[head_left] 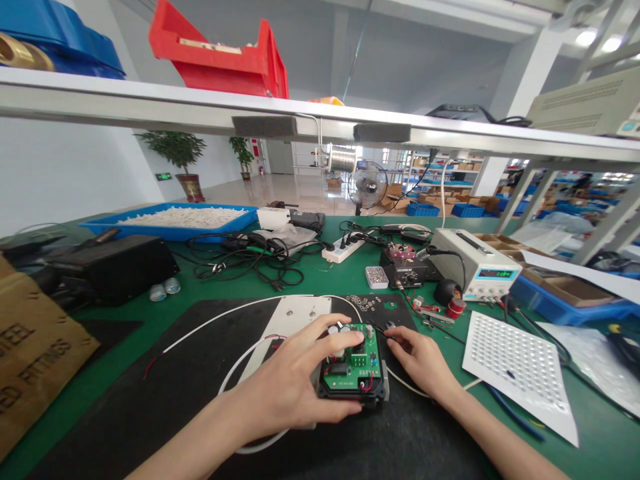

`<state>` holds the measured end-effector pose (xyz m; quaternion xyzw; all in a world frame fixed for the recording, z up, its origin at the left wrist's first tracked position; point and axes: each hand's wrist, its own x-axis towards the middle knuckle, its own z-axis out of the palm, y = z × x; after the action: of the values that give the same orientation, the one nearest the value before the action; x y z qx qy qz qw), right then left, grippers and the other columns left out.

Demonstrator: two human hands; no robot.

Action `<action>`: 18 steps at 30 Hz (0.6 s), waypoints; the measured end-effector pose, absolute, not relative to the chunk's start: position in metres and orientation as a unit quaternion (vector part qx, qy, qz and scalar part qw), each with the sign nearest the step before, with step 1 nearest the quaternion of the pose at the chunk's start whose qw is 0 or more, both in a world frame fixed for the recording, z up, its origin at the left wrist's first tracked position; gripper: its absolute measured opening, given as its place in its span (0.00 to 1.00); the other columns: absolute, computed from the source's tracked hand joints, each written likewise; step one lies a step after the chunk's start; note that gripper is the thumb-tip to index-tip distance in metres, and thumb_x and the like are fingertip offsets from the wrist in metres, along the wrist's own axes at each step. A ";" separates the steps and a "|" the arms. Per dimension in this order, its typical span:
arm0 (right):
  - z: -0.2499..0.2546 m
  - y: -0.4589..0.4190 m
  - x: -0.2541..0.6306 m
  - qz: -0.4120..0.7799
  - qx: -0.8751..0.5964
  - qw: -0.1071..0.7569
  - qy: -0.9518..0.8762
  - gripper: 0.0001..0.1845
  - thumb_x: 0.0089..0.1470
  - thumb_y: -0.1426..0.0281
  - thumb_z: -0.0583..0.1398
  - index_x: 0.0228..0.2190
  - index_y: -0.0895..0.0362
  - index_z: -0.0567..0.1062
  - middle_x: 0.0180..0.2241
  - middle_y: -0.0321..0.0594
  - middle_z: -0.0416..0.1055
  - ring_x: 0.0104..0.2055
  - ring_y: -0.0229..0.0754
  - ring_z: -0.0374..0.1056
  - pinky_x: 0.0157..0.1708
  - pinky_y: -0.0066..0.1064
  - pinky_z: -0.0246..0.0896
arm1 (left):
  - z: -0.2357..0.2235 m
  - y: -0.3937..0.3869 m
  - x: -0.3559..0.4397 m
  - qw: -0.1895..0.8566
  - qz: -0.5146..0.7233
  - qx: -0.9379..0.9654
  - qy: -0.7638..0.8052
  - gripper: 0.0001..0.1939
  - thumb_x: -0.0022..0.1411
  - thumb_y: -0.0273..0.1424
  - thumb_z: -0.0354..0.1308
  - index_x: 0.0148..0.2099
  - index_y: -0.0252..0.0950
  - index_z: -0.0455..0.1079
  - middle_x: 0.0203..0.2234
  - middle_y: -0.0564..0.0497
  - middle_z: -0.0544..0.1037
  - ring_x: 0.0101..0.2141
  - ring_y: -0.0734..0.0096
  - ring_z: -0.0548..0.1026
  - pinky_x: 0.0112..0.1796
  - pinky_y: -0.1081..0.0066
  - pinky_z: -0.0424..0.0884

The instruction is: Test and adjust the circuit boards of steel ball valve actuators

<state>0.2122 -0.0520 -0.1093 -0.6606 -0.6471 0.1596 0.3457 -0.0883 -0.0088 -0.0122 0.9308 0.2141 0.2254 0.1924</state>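
A green circuit board (350, 379) with capacitors and connectors sits in a black housing (327, 393). My left hand (290, 380) is wrapped around the housing from the left, fingers over the board's top and thumb along the near side. At the board's upper right corner, my right hand (417, 360) pinches a slim dark tool (384, 329); its exact kind is not clear. A white cable (225, 313) with a red-tipped end curves over the black mat (200, 360). Behind my left hand lies a pale plate (295, 317).
A soldering station (407, 270), a power supply (475, 267) and a perforated white sheet (515, 373) are on the right. Tangled cables (250, 250) and a blue tray (175, 220) lie at the back. A shelf (300, 117) crosses overhead; a cardboard box (40, 353) stands left.
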 end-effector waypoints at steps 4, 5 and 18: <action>-0.109 -0.052 0.212 0.157 -0.661 0.346 -0.647 0.14 0.65 0.62 0.57 0.45 0.50 0.80 0.32 0.35 0.79 0.32 0.43 0.73 0.34 0.33 0.61 | -0.012 -0.009 -0.089 0.189 0.224 0.931 0.216 0.41 0.58 0.42 0.72 0.68 0.54 0.58 0.69 0.46 0.58 0.64 0.54 0.67 0.62 0.56 0.69; -0.110 -0.052 0.213 0.157 -0.662 0.346 -0.647 0.14 0.65 0.62 0.57 0.45 0.50 0.80 0.32 0.35 0.79 0.32 0.43 0.73 0.34 0.33 0.61 | -0.012 -0.009 -0.089 0.189 0.223 0.932 0.217 0.40 0.58 0.42 0.72 0.68 0.54 0.58 0.69 0.46 0.57 0.65 0.54 0.66 0.62 0.55 0.68; -0.112 -0.051 0.213 0.156 -0.660 0.347 -0.647 0.13 0.64 0.62 0.58 0.45 0.49 0.80 0.32 0.35 0.79 0.33 0.43 0.73 0.35 0.33 0.62 | -0.013 -0.008 -0.089 0.190 0.219 0.932 0.218 0.41 0.59 0.43 0.71 0.69 0.55 0.57 0.70 0.47 0.56 0.65 0.55 0.66 0.63 0.55 0.68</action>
<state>0.2135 -0.0512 -0.1122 -0.6603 -0.6473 0.1559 0.3475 -0.0893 -0.0082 -0.0132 0.9318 0.2183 0.2195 0.1897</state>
